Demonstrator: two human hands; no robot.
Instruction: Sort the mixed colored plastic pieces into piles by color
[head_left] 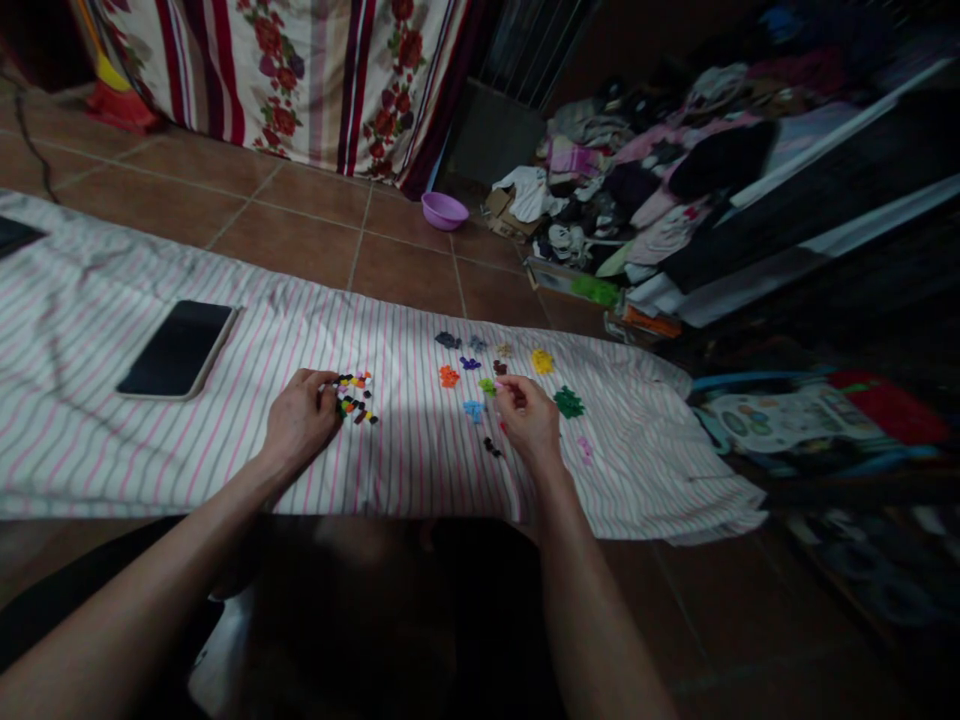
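My left hand (304, 415) rests on the cloth at the left edge of a mixed pile of small coloured pieces (358, 400), index finger stretched to them and thumb a little apart. Farther right, my right hand (529, 415) has thumb and fingertips pinched together beside a small light green pile (487, 386); whatever is between them is too small to make out. Around it lie piles sorted by colour: orange (448, 376), light blue (473, 411), black (492, 447), purple (470, 364), brown (500, 368), yellow (541, 361), dark green (569, 402) and pink (585, 449).
Dark grey pieces (448, 341) lie near the far edge of the striped cloth (420, 470). A phone (180, 348) is at the left. Beyond are a purple basin (445, 210) on the tiled floor, a floral curtain (315, 80) and heaped clothes (637, 170).
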